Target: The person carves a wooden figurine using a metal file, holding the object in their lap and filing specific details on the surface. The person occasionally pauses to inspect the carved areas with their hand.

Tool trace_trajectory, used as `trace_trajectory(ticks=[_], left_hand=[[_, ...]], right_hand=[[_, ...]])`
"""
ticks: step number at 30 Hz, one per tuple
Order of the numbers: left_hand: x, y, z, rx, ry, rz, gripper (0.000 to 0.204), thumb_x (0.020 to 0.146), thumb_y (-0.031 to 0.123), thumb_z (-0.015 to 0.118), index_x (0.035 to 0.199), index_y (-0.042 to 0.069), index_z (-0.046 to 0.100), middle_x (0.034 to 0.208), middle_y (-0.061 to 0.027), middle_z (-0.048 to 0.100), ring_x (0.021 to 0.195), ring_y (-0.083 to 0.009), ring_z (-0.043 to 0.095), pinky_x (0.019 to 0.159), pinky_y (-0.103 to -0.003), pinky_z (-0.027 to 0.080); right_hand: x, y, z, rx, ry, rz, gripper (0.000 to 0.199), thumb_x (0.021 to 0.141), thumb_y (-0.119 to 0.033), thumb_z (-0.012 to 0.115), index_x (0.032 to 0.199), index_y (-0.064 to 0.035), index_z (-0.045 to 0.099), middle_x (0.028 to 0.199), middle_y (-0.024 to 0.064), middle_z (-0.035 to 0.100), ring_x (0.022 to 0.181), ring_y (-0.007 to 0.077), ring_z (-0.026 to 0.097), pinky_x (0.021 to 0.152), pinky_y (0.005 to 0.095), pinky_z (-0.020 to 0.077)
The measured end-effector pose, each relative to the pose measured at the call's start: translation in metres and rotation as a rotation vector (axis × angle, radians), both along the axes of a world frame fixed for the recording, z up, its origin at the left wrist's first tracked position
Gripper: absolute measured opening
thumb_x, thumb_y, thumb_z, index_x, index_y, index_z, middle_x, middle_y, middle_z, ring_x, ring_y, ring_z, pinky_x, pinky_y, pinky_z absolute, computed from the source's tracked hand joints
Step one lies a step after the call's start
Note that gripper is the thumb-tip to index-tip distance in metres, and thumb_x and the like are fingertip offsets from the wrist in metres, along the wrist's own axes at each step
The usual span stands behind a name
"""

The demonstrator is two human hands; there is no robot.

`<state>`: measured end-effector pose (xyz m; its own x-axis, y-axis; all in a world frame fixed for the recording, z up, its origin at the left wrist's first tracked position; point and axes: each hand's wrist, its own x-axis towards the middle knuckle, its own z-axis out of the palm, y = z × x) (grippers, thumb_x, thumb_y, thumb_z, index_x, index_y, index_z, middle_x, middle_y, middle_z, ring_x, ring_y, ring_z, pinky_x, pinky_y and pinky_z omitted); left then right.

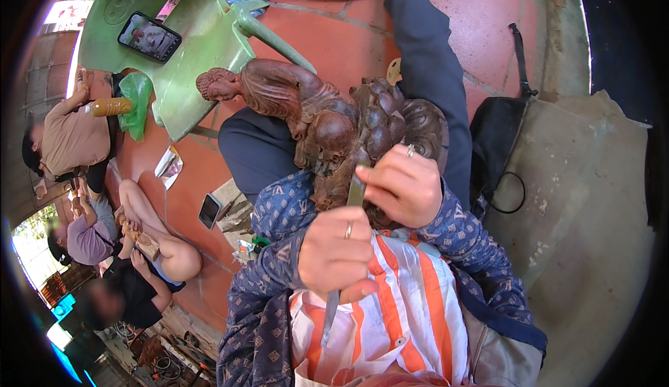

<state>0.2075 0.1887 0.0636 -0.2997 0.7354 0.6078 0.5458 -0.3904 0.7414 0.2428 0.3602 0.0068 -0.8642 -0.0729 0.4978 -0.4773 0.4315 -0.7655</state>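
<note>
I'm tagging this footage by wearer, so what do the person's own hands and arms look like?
Both hands are ungloved. The left hand wears a slim metallic ring; the right hand also has a metallic ring. Long blue sleeves with a pale, repeating print cover both forearms.

Noted dark reddish brown on the carved statue (331, 130); dull grey on the metal tool (330, 317). Found orange and white stripes on the shirt (391, 296), pale repeating motifs on the blue jacket (282, 209), dark navy on the trousers (428, 59). Recorded green on the plastic chair (202, 38), terracotta red on the floor tiles (488, 24).
</note>
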Motion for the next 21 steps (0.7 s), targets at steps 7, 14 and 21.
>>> trace_trajectory(ticks=[7, 14, 21], left_hand=[[0.009, -0.004, -0.001, 0.06, -0.136, 0.073, 0.049, 0.096, 0.022, 0.053, 0.053, 0.009, 0.033, 0.052, -0.0016, 0.038, 0.044, -0.0188, 0.038, 0.049, -0.035, 0.035], [0.003, 0.0, -0.002, 0.018, -0.02, 0.054, 0.048, 0.094, 0.02, 0.055, 0.053, 0.008, 0.032, 0.051, -0.0021, 0.038, 0.043, -0.0176, 0.038, 0.046, -0.033, 0.032], [0.002, 0.013, -0.007, 0.031, 0.059, 0.055, 0.047, 0.089, 0.017, 0.059, 0.052, 0.009, 0.031, 0.052, -0.0022, 0.036, 0.042, -0.017, 0.035, 0.043, -0.032, 0.029]], right_hand=[[-0.002, -0.002, -0.002, 0.0, 0.004, -0.007, 0.03, 0.063, -0.006, 0.076, 0.091, -0.0024, 0.068, 0.073, 0.0057, 0.056, 0.063, 0.0235, 0.057, 0.054, 0.034, 0.0469], [0.003, -0.004, 0.002, -0.019, -0.013, 0.016, 0.029, 0.064, -0.004, 0.076, 0.093, -0.0017, 0.068, 0.072, 0.0061, 0.055, 0.063, 0.0238, 0.057, 0.054, 0.0336, 0.0469], [0.005, -0.004, -0.004, 0.0, -0.003, -0.033, 0.031, 0.063, -0.003, 0.075, 0.093, 0.0003, 0.068, 0.072, 0.0071, 0.055, 0.062, 0.0242, 0.056, 0.054, 0.034, 0.0467]])
